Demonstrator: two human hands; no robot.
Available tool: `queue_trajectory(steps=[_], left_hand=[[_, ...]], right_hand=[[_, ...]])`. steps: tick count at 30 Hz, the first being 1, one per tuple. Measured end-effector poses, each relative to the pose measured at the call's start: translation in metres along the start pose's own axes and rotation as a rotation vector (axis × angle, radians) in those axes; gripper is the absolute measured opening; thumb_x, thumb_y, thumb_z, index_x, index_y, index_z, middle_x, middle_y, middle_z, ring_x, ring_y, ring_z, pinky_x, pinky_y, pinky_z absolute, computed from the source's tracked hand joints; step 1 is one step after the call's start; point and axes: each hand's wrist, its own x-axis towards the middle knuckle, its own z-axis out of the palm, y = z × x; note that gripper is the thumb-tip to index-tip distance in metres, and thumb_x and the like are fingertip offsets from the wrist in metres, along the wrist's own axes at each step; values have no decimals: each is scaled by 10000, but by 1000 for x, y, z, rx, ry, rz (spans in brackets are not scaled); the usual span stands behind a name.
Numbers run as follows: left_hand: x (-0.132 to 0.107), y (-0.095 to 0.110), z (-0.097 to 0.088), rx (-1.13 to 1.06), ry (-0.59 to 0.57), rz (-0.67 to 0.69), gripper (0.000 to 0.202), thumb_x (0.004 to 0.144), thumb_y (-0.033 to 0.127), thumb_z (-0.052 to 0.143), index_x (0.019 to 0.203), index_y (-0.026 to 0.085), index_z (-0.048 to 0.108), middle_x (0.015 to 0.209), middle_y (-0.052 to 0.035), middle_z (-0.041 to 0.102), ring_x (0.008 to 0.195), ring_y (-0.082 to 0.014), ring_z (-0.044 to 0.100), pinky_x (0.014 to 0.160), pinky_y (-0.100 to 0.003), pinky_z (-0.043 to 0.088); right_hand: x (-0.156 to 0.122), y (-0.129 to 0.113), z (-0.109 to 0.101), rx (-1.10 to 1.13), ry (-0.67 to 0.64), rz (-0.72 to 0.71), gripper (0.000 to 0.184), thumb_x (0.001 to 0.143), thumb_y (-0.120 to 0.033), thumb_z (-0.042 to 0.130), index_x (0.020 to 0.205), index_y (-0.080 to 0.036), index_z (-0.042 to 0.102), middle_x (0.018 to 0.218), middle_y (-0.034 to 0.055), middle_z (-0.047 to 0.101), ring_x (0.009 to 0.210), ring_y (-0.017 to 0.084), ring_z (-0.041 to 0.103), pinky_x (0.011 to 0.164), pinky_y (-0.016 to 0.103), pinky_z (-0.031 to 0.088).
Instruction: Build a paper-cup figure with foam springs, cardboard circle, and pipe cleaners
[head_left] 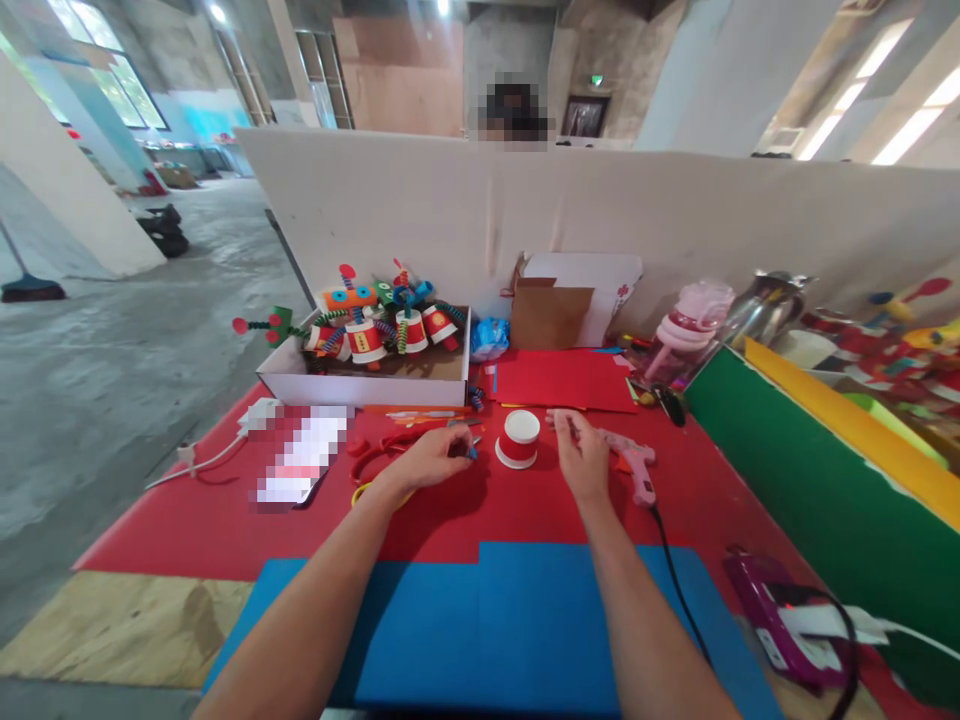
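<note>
My left hand (435, 458) rests on the red table cover, fingers curled around a small blue piece (471, 452) at its fingertips. Just to its right stands an upside-down red and white paper cup (519, 438). My right hand (581, 455) lies on the other side of the cup, fingers pinched together on something thin that I cannot make out. A pink glue gun (636, 468) lies right beside that hand, its black cord running toward me.
A white box (360, 385) of finished cup figures stands behind my left hand. Red scissors (382, 448), a phone, red paper sheets (562, 380), a pink bottle (686, 335), a kettle and a green board (810, 480) surround the spot. Blue sheets (495, 620) lie nearest me.
</note>
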Motion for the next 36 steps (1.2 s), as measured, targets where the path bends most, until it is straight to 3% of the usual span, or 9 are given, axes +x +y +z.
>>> queue_trajectory(steps=[6,11,16,18,23,25,30,33,36], left_hand=[[2,-7,2,45,108,49,88,652,165,542,730,197,515,703,21,553,680,-152,512,664,-275,393],[7,3,22,-520,159,5,195,706,307,608,804,195,482,718,22,574,656,-135,581,673,-274,446],[7,13,35,-740,226,-49,224,695,298,636,825,191,488,651,21,609,593,-122,582,635,-257,446],[3,12,30,-754,96,-48,201,681,259,642,802,187,499,618,23,607,577,-119,577,623,-251,440],[-10,-4,-1,-647,-529,-119,192,661,186,660,827,157,569,642,-5,649,588,-140,612,582,-245,425],[-12,-12,-12,-657,-610,-142,183,680,199,648,837,149,568,618,-16,655,569,-141,606,567,-240,418],[-13,-12,-10,-682,-549,-117,191,700,213,673,844,145,567,635,-22,659,563,-132,603,552,-225,416],[-10,-1,7,-781,-369,-90,221,697,242,700,833,153,550,666,-31,672,590,-129,607,567,-224,434],[-5,6,25,-935,-177,-98,273,677,272,727,826,164,525,662,-16,667,553,-122,599,557,-233,451]], right_hand=[[5,-3,-7,84,28,54,387,886,-513,443,863,-186,648,885,113,734,846,239,686,804,390,519],[13,-12,-31,181,94,129,426,855,-563,486,895,-174,658,875,99,724,777,200,685,755,365,541],[8,-18,-69,-12,-28,128,394,830,-562,536,924,-204,672,872,90,737,786,222,699,627,320,526],[7,-13,-86,-151,-68,140,375,827,-552,542,915,-215,678,787,73,734,705,223,691,555,301,493],[14,7,-122,-484,60,86,300,828,-445,515,787,-210,697,747,60,733,660,206,661,601,290,468],[18,12,-130,-596,47,128,255,827,-368,510,807,-203,703,754,58,735,690,206,659,627,282,456],[20,17,-126,-863,-178,296,280,897,-303,448,901,-171,695,882,120,740,817,240,673,648,281,417],[16,21,-117,-930,-310,420,263,895,-308,479,956,-142,674,909,147,735,811,243,680,607,272,396],[11,26,-113,-851,-424,443,271,877,-351,507,992,-173,675,787,90,734,725,217,677,588,262,397]])
